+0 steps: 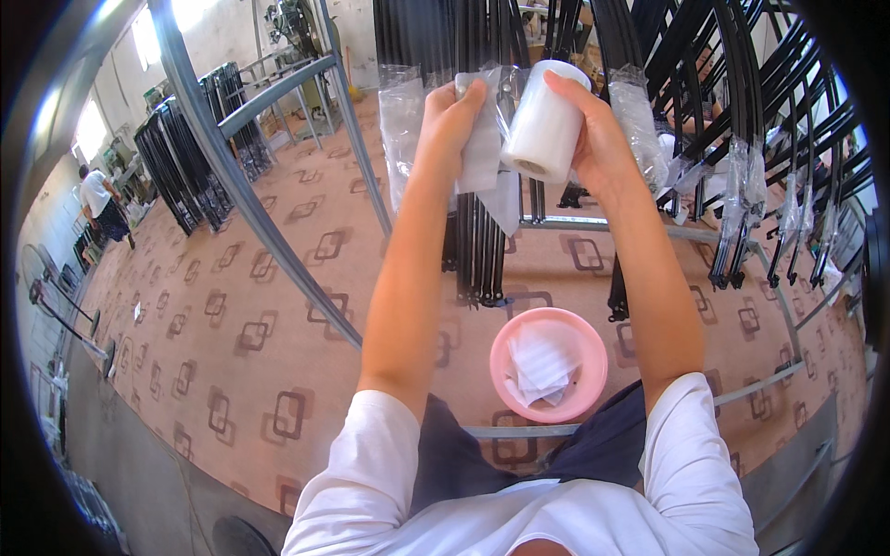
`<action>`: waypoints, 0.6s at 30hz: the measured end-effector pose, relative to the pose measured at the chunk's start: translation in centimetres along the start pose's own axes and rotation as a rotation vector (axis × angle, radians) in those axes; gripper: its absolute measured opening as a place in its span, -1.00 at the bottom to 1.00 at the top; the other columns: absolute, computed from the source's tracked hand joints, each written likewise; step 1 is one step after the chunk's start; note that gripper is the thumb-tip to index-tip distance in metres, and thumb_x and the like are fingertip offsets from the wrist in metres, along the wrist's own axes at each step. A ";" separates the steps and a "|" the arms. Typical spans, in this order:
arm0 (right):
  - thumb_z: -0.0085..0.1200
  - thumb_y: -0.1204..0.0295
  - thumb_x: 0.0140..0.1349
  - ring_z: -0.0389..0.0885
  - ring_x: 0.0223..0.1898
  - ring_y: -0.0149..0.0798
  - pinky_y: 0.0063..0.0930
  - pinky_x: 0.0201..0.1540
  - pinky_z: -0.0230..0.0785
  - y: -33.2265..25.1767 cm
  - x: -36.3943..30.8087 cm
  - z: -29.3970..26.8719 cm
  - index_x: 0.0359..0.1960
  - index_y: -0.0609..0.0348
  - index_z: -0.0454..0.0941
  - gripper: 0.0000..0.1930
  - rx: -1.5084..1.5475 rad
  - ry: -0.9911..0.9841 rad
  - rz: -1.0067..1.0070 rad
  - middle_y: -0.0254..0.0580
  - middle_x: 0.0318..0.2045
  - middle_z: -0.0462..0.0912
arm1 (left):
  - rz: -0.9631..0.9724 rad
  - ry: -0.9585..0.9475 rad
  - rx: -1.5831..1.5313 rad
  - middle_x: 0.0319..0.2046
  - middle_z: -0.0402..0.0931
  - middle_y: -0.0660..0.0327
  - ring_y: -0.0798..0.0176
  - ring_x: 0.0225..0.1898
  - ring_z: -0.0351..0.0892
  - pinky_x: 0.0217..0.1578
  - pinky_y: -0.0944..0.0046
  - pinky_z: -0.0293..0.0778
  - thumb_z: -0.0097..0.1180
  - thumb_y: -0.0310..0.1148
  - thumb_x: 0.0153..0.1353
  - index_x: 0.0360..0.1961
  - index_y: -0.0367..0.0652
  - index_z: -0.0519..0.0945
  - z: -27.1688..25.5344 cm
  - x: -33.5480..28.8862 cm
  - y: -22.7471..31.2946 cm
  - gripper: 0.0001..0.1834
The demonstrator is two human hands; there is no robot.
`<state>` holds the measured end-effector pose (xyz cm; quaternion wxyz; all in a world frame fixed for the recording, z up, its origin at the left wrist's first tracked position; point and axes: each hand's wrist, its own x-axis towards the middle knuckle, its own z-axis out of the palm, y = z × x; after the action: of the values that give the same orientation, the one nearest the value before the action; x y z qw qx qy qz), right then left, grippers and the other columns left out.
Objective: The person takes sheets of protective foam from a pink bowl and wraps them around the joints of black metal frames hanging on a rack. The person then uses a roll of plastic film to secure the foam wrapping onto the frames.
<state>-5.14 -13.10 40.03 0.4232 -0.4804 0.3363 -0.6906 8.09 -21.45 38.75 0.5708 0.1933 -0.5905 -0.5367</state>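
- Left hand [451,125] pinches a white sheet [480,156] between thumb and fingers, in front of bundled black rods [479,255].
- Right hand [598,139] grips a translucent film roll [542,125], just right of the white sheet.
- Pink basin [595,372] lies lower down, holding loose pale pieces [541,361].

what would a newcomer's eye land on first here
Probably the bright pink basin at lower centre, with white sheets in it. Next, at upper centre, comes the roll of translucent film in the right hand, beside the left hand pinching a pale wrapping piece by the long black bars.
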 end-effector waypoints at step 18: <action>0.13 0.27 -0.08 0.47 -0.25 -0.26 -0.31 -0.13 0.33 -0.2 0.2 0.0 -0.19 0.21 0.37 -0.58 0.178 -0.104 0.100 -0.19 -0.33 0.49 | -0.158 -0.131 -0.125 -0.34 0.48 0.09 0.26 -0.35 0.50 -0.36 0.29 0.47 0.00 -0.43 0.09 -0.27 -0.34 0.43 0.1 0.6 0.0 -0.78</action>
<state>-5.25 -13.19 40.31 0.5150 -0.4587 0.2749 -0.6699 7.82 -21.94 39.02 0.4978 0.1677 -0.5750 -0.6272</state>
